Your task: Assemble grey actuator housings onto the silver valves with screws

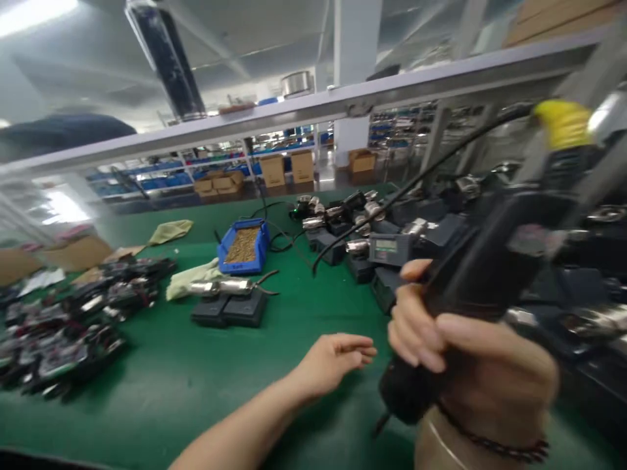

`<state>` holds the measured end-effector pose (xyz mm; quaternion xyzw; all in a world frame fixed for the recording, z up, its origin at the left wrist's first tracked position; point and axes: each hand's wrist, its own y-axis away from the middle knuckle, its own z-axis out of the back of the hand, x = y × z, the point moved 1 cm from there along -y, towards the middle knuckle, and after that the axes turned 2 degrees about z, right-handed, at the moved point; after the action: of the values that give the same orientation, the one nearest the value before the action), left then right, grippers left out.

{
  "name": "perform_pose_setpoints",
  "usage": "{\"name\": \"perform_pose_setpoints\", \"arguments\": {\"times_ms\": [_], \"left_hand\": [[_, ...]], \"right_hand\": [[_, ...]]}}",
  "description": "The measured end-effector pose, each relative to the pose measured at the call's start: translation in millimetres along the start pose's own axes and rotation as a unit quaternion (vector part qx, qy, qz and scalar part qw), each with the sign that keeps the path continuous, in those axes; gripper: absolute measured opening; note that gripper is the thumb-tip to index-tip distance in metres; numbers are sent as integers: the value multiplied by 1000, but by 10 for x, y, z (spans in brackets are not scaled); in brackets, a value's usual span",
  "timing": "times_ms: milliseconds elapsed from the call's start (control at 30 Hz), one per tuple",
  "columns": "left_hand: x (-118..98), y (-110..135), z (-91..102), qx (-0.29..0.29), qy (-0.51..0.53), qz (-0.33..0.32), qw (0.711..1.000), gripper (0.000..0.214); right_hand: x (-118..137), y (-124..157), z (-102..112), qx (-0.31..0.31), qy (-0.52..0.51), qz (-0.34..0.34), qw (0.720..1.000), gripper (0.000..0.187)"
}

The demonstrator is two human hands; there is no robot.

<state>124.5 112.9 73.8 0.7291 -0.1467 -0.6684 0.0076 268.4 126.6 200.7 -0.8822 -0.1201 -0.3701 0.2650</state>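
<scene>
My right hand (470, 359) is wrapped around a black electric screwdriver (484, 267), its bit pointing down and left. The tool and the hand are blurred. My left hand (337, 359) hovers over the green mat (206, 385), fingers loosely stretched and nothing visible in them. Beyond it lie two dark grey device housings (230, 307) with silver metal fittings. A pair of tweezers or thin pliers (267, 282) seems to rest by them. Behind these stands a blue bin (266, 245) filled with small brass-coloured screws.
Circuit-board assemblies (73, 326) are heaped at the left. Many dark device units (392, 248) with metal fittings crowd the right side. Yellowish cloths (171, 232) lie near the back. A black cable (421, 176) crosses the view, and a shelf (274, 114) spans above the bench.
</scene>
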Motion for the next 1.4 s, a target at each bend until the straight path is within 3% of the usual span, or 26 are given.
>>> {"name": "perform_pose_setpoints", "arguments": {"times_ms": [67, 100, 133, 167, 200, 233, 367, 433, 500, 700, 867, 1000, 1200, 1300, 1400], "left_hand": [[89, 317, 339, -71, -89, -22, 993, 27], [91, 446, 534, -129, -175, -45, 975, 27], [67, 550, 741, -189, -272, -71, 941, 29], [20, 623, 954, -248, -375, -97, 888, 30], [-46, 664, 1167, -308, -474, -118, 817, 31], [-115, 667, 1374, -338, -501, -123, 787, 34], [-366, 427, 2007, -357, -556, -135, 739, 46], [-420, 284, 2159, -331, -625, -127, 695, 46], [-423, 208, 2214, -304, -671, -124, 665, 41], [-240, 362, 2045, -283, -683, -148, 657, 34], [37, 623, 1706, -294, -651, -233, 660, 36], [169, 810, 1399, -294, -627, -263, 672, 39], [173, 1073, 999, -328, -564, -338, 678, 32], [164, 1162, 808, -321, -476, -395, 717, 27], [167, 1143, 642, -283, -423, -394, 765, 21]], "right_hand": [[87, -69, 57, -44, 41, 18, 998, 22], [122, -101, 77, -73, 62, 26, 995, 21], [144, -129, 88, -107, 78, 34, 991, 21], [152, -152, 90, -145, 90, 44, 984, 23], [142, -172, 84, -183, 98, 60, 976, 25], [112, -194, 72, -219, 103, 80, 967, 26], [-206, -345, 49, -292, 134, 167, 932, 26], [-447, -456, 98, -304, 186, 183, 916, 26], [-697, -568, 187, -302, 256, 156, 905, 27], [-1183, -752, 447, -279, 342, 91, 892, 30], [-1341, -773, 519, -255, 384, 38, 887, 28], [-1411, -770, 548, -249, 402, 25, 881, 26], [-1187, -715, 405, -252, 389, 47, 885, 30], [-940, -582, 187, -226, 327, 80, 914, 29], [-709, -389, -68, -186, 222, 103, 952, 24]]}}
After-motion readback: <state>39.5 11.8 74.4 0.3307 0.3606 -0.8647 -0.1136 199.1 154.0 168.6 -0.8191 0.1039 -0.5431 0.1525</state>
